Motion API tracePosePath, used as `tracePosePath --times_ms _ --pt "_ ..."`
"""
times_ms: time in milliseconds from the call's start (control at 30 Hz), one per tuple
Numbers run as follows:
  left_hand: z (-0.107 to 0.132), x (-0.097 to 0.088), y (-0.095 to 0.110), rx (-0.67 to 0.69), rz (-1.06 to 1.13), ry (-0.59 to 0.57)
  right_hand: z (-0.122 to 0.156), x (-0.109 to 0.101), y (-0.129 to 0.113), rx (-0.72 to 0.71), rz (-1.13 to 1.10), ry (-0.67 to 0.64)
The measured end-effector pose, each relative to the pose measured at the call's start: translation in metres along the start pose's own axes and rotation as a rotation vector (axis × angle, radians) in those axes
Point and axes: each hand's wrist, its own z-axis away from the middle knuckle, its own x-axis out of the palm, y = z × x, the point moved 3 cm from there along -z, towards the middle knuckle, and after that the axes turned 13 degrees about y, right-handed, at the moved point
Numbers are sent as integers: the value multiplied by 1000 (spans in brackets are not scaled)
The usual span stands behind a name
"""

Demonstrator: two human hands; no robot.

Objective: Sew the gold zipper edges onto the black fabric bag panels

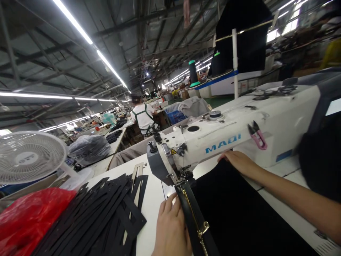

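My left hand (170, 225) lies on the white machine bed with its fingers bent against the left edge of a black zipper strip (191, 217); the strip hides part of my thumb. The strip has gold teeth and a gold zipper pull (203, 229), and its far end lies under the presser foot of a white sewing machine (226, 131). Under the machine arm, my right hand (236, 160) pinches the far edge of a wide black fabric panel (234, 209). The panel spreads to the right of the strip; whether they are joined I cannot tell.
Black cut pieces (106, 209) are heaped left of the machine, beside a red plastic bag (34, 217) and a white fan (29, 156). Pink thread snips (258, 136) rest against the machine arm. Thread cones (193, 73) stand behind. A person (144, 115) sits farther off.
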Motion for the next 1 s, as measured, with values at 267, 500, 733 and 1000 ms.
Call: tracePosePath --times_ms 267,500,733,1000 --pt "-14 -11 14 4 -186 -208 26 10 -15 -207 360 -35" --pt "-11 -18 17 -89 -102 -109 32 3 -50 -442 454 47" --pt "16 0 -5 32 -45 197 108 15 -131 -817 -150 -60" --pt "5 -4 1 208 -38 24 108 17 -128 -824 -312 -156"
